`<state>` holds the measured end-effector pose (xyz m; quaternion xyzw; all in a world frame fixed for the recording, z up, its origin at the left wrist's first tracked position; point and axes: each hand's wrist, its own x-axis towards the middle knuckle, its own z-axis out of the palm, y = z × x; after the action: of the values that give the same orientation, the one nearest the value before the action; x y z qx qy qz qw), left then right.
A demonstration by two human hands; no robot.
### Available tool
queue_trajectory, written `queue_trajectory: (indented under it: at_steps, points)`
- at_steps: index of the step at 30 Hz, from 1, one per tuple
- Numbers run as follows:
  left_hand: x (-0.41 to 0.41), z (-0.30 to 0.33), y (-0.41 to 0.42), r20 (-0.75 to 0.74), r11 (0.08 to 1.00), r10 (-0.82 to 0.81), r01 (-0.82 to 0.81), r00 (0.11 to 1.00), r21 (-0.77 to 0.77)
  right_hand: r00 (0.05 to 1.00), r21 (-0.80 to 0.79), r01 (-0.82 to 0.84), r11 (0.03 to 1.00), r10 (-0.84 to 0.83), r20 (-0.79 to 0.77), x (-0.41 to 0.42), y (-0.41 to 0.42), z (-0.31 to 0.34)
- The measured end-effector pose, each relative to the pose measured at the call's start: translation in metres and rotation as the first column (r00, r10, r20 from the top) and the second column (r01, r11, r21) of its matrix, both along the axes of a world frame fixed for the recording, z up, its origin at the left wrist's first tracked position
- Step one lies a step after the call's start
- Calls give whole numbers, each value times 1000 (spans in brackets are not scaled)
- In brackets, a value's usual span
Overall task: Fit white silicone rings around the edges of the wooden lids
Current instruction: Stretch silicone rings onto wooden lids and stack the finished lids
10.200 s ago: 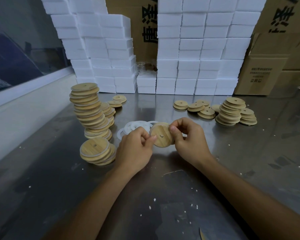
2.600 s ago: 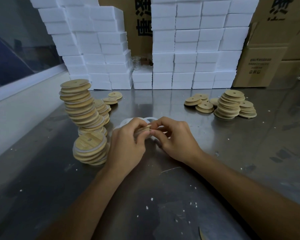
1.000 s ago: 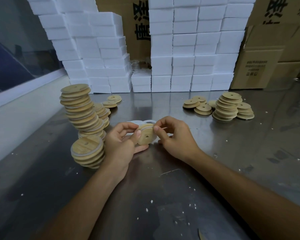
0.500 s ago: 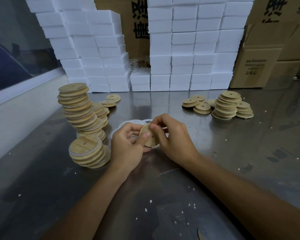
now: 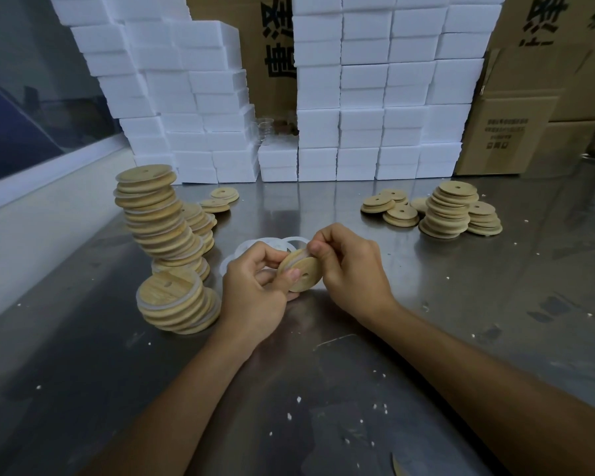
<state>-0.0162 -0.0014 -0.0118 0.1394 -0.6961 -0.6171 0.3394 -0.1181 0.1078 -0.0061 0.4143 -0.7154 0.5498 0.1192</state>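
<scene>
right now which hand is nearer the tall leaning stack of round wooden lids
Left. The left hand sits just beside the tall leaning stack of round wooden lids; the right hand is farther away.

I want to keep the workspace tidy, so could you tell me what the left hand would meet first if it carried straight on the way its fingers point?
Probably the wooden lid that the left hand already grips; past it, the right hand. Depth is hard to judge from this view.

White foam blocks (image 5: pixel 385 87) are stacked in two walls along the back of the steel worktop (image 5: pixel 323 389). Brown cartons (image 5: pixel 516 132) with black print stand behind and to the right of them. Clear glass jars (image 5: pixel 265 130) show in the gap between the walls. White crumbs (image 5: pixel 298 400) lie scattered on the worktop.
</scene>
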Motion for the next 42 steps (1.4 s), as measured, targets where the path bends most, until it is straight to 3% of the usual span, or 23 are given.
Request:
queue_trajectory:
  at_steps: [11, 18, 25, 28, 33, 38, 42]
  points:
    - [2, 1, -3, -57, 992, 13, -6, 998, 124, 984, -47, -111, 993, 117, 131, -1, 0, 0]
    - [0, 1, -2, -67, 990, 28, -18, 997, 137, 991, -1, -105, 994, 105, 77, -2, -1, -1]
    - [-1, -1, -3, -100, 976, 51, -29, 994, 217, 980, -51, -125, 991, 131, 150, -3, -2, -2]
    - [-1, -1, -3, -86, 987, 25, -11, 996, 161, 987, -32, -115, 993, 118, 105, -4, -2, -3]
    - [0, -1, -2, -28, 987, 21, -25, 999, -161, 990, 64, -130, 989, 133, -55, -1, 0, -2]
    - [3, 3, -1, -83, 998, -18, 23, 996, 54, 983, 20, -185, 982, 185, 16, 1, 1, 1]
    - [4, 4, 0, -108, 995, -30, 40, 994, 87, 983, 11, -174, 985, 173, 64, 1, 1, 1]
